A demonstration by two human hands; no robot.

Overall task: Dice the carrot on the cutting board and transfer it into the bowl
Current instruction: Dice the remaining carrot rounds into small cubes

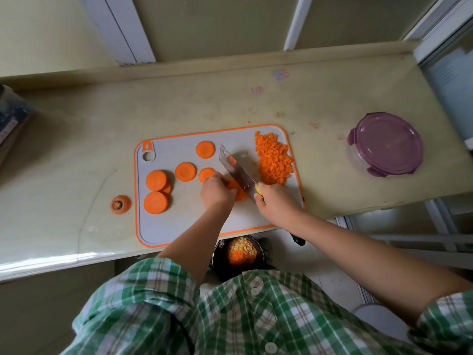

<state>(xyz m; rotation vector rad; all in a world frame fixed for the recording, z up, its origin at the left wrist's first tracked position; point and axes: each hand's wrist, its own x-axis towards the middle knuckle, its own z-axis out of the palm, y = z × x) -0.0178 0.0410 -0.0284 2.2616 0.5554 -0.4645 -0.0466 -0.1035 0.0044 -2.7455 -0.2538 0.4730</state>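
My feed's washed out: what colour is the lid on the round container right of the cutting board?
The lid is translucent purple; head view shows it best.

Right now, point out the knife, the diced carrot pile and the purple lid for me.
knife [236,170], head view, middle of the flat blade.
diced carrot pile [275,160], head view, centre of the heap on the board.
purple lid [386,143], head view, middle of its top.

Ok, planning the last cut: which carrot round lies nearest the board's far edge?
The lone round just left of the knife tip; the other rounds lie closer to the person.
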